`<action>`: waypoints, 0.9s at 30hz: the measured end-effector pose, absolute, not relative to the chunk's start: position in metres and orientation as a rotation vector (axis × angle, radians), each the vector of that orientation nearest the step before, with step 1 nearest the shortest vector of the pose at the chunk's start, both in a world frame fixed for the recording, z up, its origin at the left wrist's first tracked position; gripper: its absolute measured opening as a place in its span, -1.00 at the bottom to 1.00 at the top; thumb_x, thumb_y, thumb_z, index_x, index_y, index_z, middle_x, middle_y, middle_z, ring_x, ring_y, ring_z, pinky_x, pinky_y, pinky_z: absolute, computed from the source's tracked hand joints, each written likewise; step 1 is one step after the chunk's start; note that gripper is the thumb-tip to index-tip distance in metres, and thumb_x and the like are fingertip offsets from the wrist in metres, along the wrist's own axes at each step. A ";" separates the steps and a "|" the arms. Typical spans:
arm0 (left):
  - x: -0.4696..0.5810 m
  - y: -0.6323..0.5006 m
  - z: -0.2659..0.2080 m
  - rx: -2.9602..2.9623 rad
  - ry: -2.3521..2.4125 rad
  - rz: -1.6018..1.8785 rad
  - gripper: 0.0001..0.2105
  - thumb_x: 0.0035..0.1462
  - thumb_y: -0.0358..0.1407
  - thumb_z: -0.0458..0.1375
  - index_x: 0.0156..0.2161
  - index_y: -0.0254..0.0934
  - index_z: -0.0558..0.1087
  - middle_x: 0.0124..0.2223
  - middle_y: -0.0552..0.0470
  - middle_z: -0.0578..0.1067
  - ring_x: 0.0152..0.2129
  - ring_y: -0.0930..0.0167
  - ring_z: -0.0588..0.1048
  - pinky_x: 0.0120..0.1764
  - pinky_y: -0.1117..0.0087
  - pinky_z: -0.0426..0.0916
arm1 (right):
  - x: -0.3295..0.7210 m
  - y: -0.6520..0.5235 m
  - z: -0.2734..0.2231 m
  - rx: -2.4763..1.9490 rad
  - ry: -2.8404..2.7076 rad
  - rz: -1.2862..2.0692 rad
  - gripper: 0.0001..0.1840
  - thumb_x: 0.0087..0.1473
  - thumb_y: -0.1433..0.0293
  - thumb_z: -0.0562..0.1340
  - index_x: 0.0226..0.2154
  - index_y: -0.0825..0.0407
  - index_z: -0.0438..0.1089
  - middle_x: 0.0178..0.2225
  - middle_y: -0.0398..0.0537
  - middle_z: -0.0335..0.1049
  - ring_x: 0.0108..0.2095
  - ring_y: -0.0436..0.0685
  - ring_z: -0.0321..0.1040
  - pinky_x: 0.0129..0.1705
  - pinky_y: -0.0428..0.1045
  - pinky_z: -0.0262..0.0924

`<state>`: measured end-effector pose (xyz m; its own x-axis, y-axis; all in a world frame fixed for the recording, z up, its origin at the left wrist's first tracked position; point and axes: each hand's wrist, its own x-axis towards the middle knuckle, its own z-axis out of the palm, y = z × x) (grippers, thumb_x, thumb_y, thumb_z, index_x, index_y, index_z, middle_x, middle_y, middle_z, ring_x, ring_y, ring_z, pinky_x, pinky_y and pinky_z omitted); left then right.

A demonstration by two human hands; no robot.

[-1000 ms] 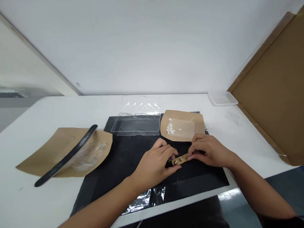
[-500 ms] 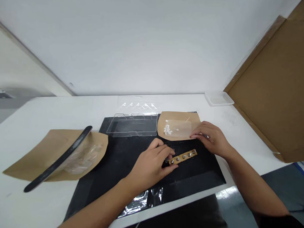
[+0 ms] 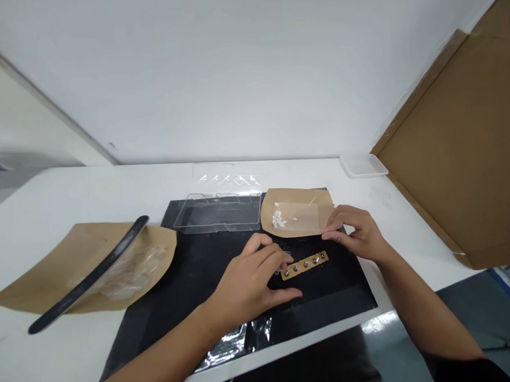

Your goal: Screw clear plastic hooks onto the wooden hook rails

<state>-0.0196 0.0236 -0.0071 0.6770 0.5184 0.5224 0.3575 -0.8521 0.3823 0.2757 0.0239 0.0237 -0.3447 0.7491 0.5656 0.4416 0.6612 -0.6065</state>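
Note:
A small tan strip with a row of small shiny round pieces lies on the black mat. My left hand is at its left end, thumb spread away below and fingertips by the strip's end. A brown paper piece bears a translucent rectangle and several small white pieces. At the paper's lower right corner is my right hand, thumb and forefinger pinched together. Whatever lies between those fingertips is too small to make out.
On the left, a black curved nail file lies across a brown paper envelope with a clear plastic bag. A clear plastic case lies open behind the mat. A translucent tray stands near a cardboard panel.
My left thumb has moved off the strip and spread outward. The right hand has shifted slightly back from the paper, still pinched. The whole view has shifted a little.

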 end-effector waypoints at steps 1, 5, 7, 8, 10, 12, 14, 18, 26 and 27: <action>-0.020 0.023 -0.006 2.652 0.692 0.957 -0.50 0.03 -0.05 0.53 -0.06 -0.27 0.48 -0.26 -0.02 0.59 -0.15 0.19 0.42 -0.24 0.27 0.47 | 0.276 0.024 0.023 -0.928 -1.989 0.447 -0.89 0.25 0.32 0.44 -0.33 -0.05 0.60 -0.36 -0.13 0.62 -0.32 0.05 0.54 -0.22 -0.01 0.43; -0.020 0.022 -0.003 2.653 0.689 1.010 -0.45 0.03 0.09 0.49 -0.07 -0.27 0.51 -0.27 -0.04 0.59 -0.15 0.19 0.43 -0.16 0.22 0.49 | 0.275 0.023 0.020 -1.000 -1.956 0.501 -0.82 0.39 0.36 0.28 -0.11 -0.11 0.65 -0.22 -0.10 0.69 -0.22 0.07 0.62 -0.13 0.03 0.52; -0.019 0.022 -0.003 2.648 0.699 1.015 -0.46 0.03 0.09 0.49 -0.07 -0.26 0.52 -0.28 -0.04 0.60 -0.16 0.19 0.43 -0.17 0.22 0.49 | 0.275 0.024 0.018 -1.079 -1.953 0.449 -0.69 0.45 0.41 0.17 0.00 -0.13 0.62 -0.14 -0.10 0.69 -0.19 0.07 0.62 -0.08 0.06 0.54; -0.019 0.022 -0.003 2.645 0.703 1.016 -0.47 0.03 0.09 0.49 -0.08 -0.26 0.51 -0.28 -0.04 0.59 -0.16 0.19 0.43 -0.18 0.23 0.48 | 0.275 0.025 0.017 -1.118 -1.954 0.392 -0.66 0.46 0.43 0.14 0.06 -0.15 0.60 -0.09 -0.09 0.68 -0.15 0.08 0.62 -0.04 0.09 0.54; -0.018 0.022 -0.004 2.642 0.701 1.016 -0.47 0.03 0.06 0.50 -0.08 -0.27 0.50 -0.28 -0.04 0.59 -0.16 0.19 0.43 -0.19 0.25 0.47 | 0.275 0.028 0.016 -1.161 -1.979 0.271 -0.62 0.44 0.45 0.15 0.15 -0.16 0.55 0.05 -0.03 0.64 0.01 0.15 0.58 0.11 0.18 0.50; -0.018 0.023 -0.004 2.642 0.693 1.024 -0.49 0.04 0.03 0.51 -0.08 -0.28 0.49 -0.29 -0.03 0.58 -0.17 0.20 0.42 -0.19 0.25 0.47 | 0.275 0.030 0.016 -1.144 -2.002 0.210 -0.68 0.40 0.45 0.22 0.09 -0.15 0.57 0.21 0.01 0.53 0.20 0.23 0.48 0.25 0.29 0.40; -0.017 0.023 -0.004 2.643 0.695 1.035 -0.53 0.09 -0.01 0.49 -0.09 -0.28 0.49 -0.30 -0.03 0.57 -0.18 0.22 0.41 -0.17 0.25 0.46 | 0.276 0.031 0.017 -1.085 -1.980 0.217 -0.86 0.34 0.40 0.33 -0.12 -0.12 0.62 0.30 0.00 0.44 0.25 0.27 0.43 0.29 0.34 0.35; -0.017 0.023 -0.004 2.639 0.729 1.041 -0.61 0.17 -0.03 0.44 -0.12 -0.25 0.48 -0.32 0.00 0.55 -0.19 0.22 0.40 -0.16 0.23 0.45 | 0.280 0.030 0.021 -1.021 -1.879 0.189 -0.89 0.20 0.29 0.48 -0.34 -0.08 0.60 0.22 0.01 0.45 0.10 0.27 0.50 0.14 0.28 0.45; -0.016 0.024 -0.003 2.628 0.709 1.039 -0.62 0.15 -0.11 0.47 -0.10 -0.25 0.45 -0.33 0.02 0.55 -0.20 0.22 0.39 -0.13 0.22 0.42 | 0.282 0.036 0.013 -1.218 -2.058 0.019 -0.71 0.46 0.43 0.17 0.06 -0.13 0.57 0.01 -0.04 0.63 0.02 0.19 0.55 0.06 0.17 0.30; -0.016 0.024 -0.003 2.628 0.707 1.041 -0.62 0.15 -0.11 0.47 -0.11 -0.25 0.45 -0.33 0.02 0.55 -0.20 0.22 0.39 -0.13 0.23 0.41 | 0.282 0.037 0.011 -1.223 -2.083 0.012 -0.64 0.47 0.46 0.14 0.17 -0.14 0.51 0.11 -0.02 0.60 0.11 0.21 0.51 0.10 0.18 0.28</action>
<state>-0.0163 0.0243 -0.0029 0.6320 0.5124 0.5814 0.3512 -0.8581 0.3745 0.2816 0.0372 0.0114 -0.2995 0.7666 0.5680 0.7600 0.5516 -0.3437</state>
